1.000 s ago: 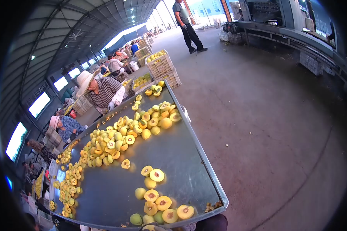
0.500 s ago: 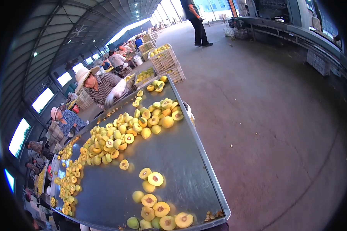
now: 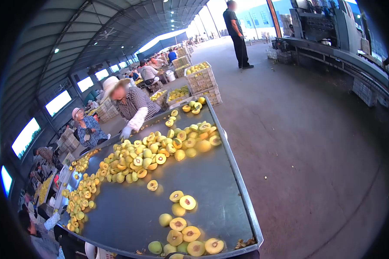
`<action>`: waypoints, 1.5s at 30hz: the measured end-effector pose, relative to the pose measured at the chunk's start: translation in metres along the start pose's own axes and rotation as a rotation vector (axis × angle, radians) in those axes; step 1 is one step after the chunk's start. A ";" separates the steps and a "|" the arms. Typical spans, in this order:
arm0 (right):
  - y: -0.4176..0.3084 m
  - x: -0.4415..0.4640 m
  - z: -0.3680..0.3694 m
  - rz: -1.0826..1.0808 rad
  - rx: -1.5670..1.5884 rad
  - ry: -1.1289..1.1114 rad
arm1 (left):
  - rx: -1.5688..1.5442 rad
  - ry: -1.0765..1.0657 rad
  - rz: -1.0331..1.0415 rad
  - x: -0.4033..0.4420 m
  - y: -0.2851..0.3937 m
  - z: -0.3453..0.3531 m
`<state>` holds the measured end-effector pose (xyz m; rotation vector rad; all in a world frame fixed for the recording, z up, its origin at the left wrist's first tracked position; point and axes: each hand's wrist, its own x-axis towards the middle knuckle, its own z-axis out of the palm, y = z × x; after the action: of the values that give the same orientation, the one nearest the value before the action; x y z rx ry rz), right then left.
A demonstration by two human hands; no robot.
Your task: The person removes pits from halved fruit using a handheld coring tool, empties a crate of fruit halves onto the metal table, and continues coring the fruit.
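Observation:
Neither of my hands shows in the head view. Before me is a metal sorting table (image 3: pixel 212 172) with a raised rim. Several halved yellow stone fruits, one a cut half (image 3: pixel 187 202) with its brown pit hollow upward, lie near its closest edge. Across the middle runs a large heap of fruit halves (image 3: pixel 136 159), some cut side up, others skin up. A small pile of brown pits or scraps (image 3: pixel 245 243) rests in the near right corner.
Across the table a person in a straw hat (image 3: pixel 136 105) reaches a gloved hand (image 3: pixel 126 132) to the heap. Another person (image 3: pixel 90 128) sits farther left. Stacked crates of fruit (image 3: pixel 201 80) stand behind the table's far end. A person in black (image 3: pixel 237 36) stands near machinery (image 3: pixel 320 26).
The view has shifted, so the scene sits lower and further right. The gloved hand across the table has come down to the heap's edge. The person in black has turned somewhat.

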<state>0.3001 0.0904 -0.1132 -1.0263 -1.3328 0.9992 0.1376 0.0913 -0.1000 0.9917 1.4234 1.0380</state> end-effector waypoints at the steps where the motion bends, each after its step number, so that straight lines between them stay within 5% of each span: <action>1: 0.005 -0.003 0.003 0.024 -0.041 -0.020 | -0.034 -0.003 0.013 -0.003 -0.004 -0.002; 5: -0.004 -0.002 0.005 0.052 -0.224 -0.051 | -0.231 0.062 -0.010 -0.009 -0.022 -0.010; 7: -0.003 0.001 0.002 0.008 -0.100 -0.096 | 0.034 0.021 0.169 0.004 -0.032 -0.043; 9: -0.025 0.018 -0.007 -0.359 -0.265 0.140 | 0.060 0.003 0.368 0.018 -0.044 -0.077; 11: -0.023 0.036 -0.024 -0.174 -0.347 0.110 | 0.021 0.221 0.173 0.016 0.017 -0.086; 13: -0.025 0.054 -0.047 -0.131 -0.721 0.083 | 0.271 0.275 0.359 0.029 0.057 -0.125; 18: -0.005 0.082 -0.054 -0.125 -1.048 -0.058 | 0.743 0.078 0.341 0.107 0.065 -0.223; 22: 0.013 0.087 -0.052 -0.095 -1.058 -0.157 | 0.890 -0.224 0.139 0.165 0.052 -0.257; 26: -0.003 0.100 -0.045 -0.024 -1.016 -0.084 | 0.965 -0.405 0.149 0.187 0.069 -0.258; 30: 0.003 0.103 -0.046 0.028 -1.013 -0.055 | 0.891 -0.373 -0.131 0.186 0.069 -0.253; 32: -0.010 0.105 -0.049 0.124 -1.033 -0.126 | 0.808 -0.571 -0.088 0.180 0.058 -0.242; 36: -0.004 0.111 -0.056 0.022 -0.961 -0.122 | 1.174 -0.659 -0.001 0.163 0.087 -0.175; 38: 0.005 0.105 -0.061 0.159 -0.967 -0.131 | 1.304 -0.718 -0.056 0.157 0.132 -0.162; 40: 0.012 0.105 -0.072 0.219 -0.928 -0.207 | 1.391 -0.691 0.353 0.138 0.147 -0.198; 42: -0.027 0.118 -0.089 0.291 -0.886 -0.309 | 1.308 -0.420 0.185 0.085 0.262 -0.164; 45: -0.066 0.141 -0.135 0.412 -0.842 -0.397 | 1.503 -0.262 -0.056 0.077 0.281 -0.160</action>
<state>0.4345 0.2080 -0.0101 -1.8576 -1.9990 0.9785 -0.0195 0.2298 0.1582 1.9706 1.9031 -0.4362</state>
